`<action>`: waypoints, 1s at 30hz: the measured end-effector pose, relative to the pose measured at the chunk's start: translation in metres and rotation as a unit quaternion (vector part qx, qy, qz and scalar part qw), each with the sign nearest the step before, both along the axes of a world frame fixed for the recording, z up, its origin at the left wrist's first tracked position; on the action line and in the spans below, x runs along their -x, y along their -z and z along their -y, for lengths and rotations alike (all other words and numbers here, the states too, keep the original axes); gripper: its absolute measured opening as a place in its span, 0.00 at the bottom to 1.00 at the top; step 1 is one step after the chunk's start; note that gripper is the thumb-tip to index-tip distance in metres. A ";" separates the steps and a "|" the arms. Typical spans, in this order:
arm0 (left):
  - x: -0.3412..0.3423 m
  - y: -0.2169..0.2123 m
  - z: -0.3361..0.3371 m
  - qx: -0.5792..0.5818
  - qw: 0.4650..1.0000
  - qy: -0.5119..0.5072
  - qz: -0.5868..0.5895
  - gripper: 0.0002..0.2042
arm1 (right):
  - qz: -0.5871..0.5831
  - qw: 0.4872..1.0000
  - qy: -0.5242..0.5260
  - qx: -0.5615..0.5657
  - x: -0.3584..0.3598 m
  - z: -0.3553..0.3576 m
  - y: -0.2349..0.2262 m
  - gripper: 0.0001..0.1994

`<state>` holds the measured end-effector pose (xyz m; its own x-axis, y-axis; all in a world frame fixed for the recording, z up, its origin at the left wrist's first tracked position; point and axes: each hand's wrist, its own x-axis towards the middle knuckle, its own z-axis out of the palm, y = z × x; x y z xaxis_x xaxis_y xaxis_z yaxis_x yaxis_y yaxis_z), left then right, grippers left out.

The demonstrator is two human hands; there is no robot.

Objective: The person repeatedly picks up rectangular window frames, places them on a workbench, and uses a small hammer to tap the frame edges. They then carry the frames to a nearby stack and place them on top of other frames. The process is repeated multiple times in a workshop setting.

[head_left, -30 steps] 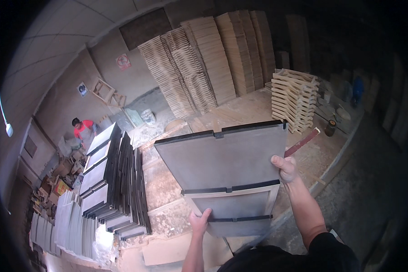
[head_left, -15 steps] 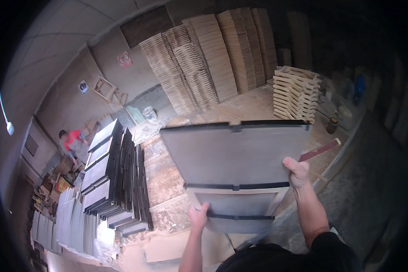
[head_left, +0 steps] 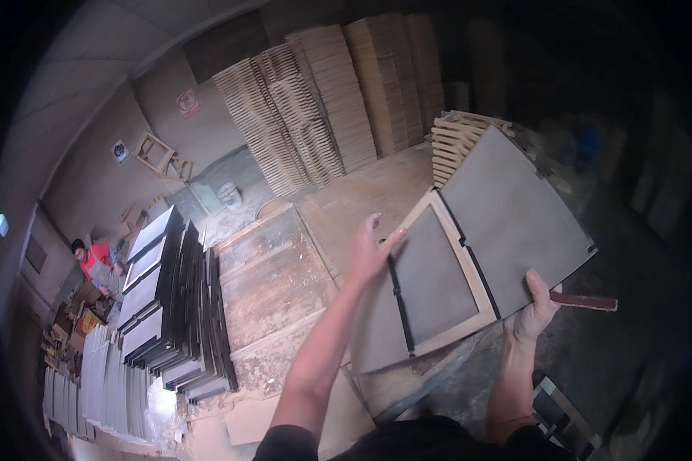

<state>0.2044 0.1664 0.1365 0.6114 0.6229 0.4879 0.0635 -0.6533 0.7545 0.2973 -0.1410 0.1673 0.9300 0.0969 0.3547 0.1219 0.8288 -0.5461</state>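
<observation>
A long grey panel (head_left: pixel 509 207) with black edge strips and a pale wooden frame (head_left: pixel 482 288) set in one section is tilted up in front of me. My right hand (head_left: pixel 534 311) grips its lower right edge, thumb on the face. From that same hand a flat dark red strip (head_left: pixel 588 302) sticks out to the right. My left hand (head_left: pixel 370 250) is at the panel's left edge, its fingers apart and one fingertip against the wooden frame. The panel's underside is hidden.
Left of a stained worktable (head_left: pixel 273 265) surface stands a stack of similar black-edged panels (head_left: pixel 181 307), with grey boards (head_left: pixel 115 384) nearer. Slatted wooden pieces (head_left: pixel 454 146) and tall wooden stacks (head_left: pixel 323 100) stand behind. Another person (head_left: pixel 100 265) is at far left.
The panel has turned, its far end swinging right and its near end lifting on the left. My left hand has moved up along its edge with fingers spread. My right hand keeps its hold.
</observation>
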 end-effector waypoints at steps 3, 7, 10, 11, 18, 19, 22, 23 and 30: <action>-0.015 0.006 0.069 -0.013 0.993 0.100 0.061 0.45 | 0.003 0.996 0.089 -0.013 -0.009 -0.009 0.006 0.26; 0.004 0.014 0.137 -0.236 0.937 0.256 -0.012 0.45 | 0.016 0.989 0.146 -0.031 -0.007 -0.052 0.019 0.28; -0.005 0.043 0.137 -0.270 0.942 0.200 -0.011 0.43 | 0.020 0.976 0.217 0.003 -0.009 -0.069 0.033 0.30; -0.007 0.044 0.132 -0.296 0.936 0.184 -0.037 0.42 | 0.006 0.976 0.220 0.004 -0.008 -0.070 0.036 0.32; 0.005 0.077 0.130 -0.278 0.947 0.163 -0.008 0.27 | -0.008 0.936 0.294 0.192 0.020 -0.047 0.071 0.32; 0.010 0.087 0.123 -0.284 0.945 0.159 0.007 0.27 | -0.015 0.924 0.273 0.268 0.035 -0.038 0.071 0.34; 0.026 0.112 0.106 -0.286 0.949 0.130 0.032 0.26 | -0.058 0.915 0.238 0.320 0.069 -0.036 0.114 0.38; 0.035 0.116 0.102 -0.280 0.953 0.114 0.034 0.25 | -0.046 0.927 0.176 0.328 0.080 -0.037 0.117 0.42; 0.072 0.078 0.128 -0.181 0.959 0.007 0.219 0.15 | 0.314 0.890 0.064 0.325 0.118 -0.024 0.100 0.44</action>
<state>0.1327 0.0383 0.0582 0.3056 0.3574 0.8825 -0.2190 -0.8756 0.4304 0.1795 -0.1171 0.0675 0.5860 0.3793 0.7160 0.6425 0.3209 -0.6959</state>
